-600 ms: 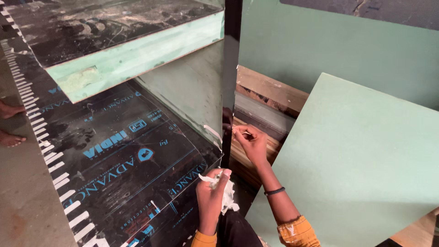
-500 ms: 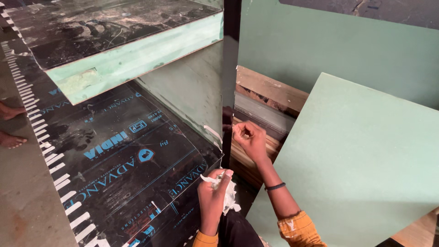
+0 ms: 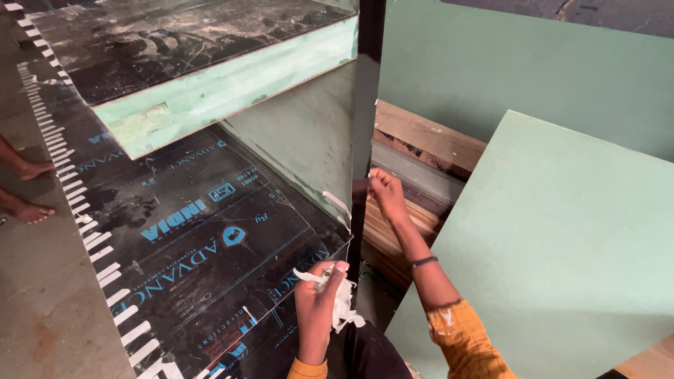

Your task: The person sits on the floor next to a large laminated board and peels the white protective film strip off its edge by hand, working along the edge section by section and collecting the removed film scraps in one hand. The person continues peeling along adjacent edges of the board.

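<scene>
Fingers of the right hand (image 3: pixel 385 191) pinch at the glossy black panel edge (image 3: pixel 365 126); left hand (image 3: pixel 319 298) grips crumpled white tape strips (image 3: pixel 342 303) over the printed black film (image 3: pixel 196 231); both hands barely shifted since before.

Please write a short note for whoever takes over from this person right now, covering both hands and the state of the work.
Left hand: closed on a bunch of white peeled strips, low beside the dark upright panel edge.
Right hand: fingers pinched at that edge, about halfway up.
A loose white strip hangs off the green panel face just left of the edge.
Done: some strips are already off, gathered in the left hand.
Left: the hanging strip is still attached; whether more remains higher up cannot be told.
</scene>
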